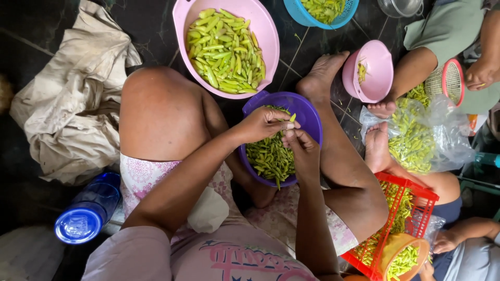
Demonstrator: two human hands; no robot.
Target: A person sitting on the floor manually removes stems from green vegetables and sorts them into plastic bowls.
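Note:
I sit cross-legged on a dark floor with a purple bowl (308, 112) of green pods between my legs. My left hand (263, 124) pinches one green pod (292, 118) over the bowl. My right hand (301, 148) meets it from below, fingertips closed on the same pod. A big pink basin (183, 21) full of lighter green pods sits beyond my left knee.
A blue bottle (86, 211) lies at my left beside crumpled beige cloth (67, 104). Other people sit at the right with a small pink bowl (376, 73), a clear bag of pods (416, 135), a red basket (411, 198), an orange basket (401, 255) and a blue basket (323, 13).

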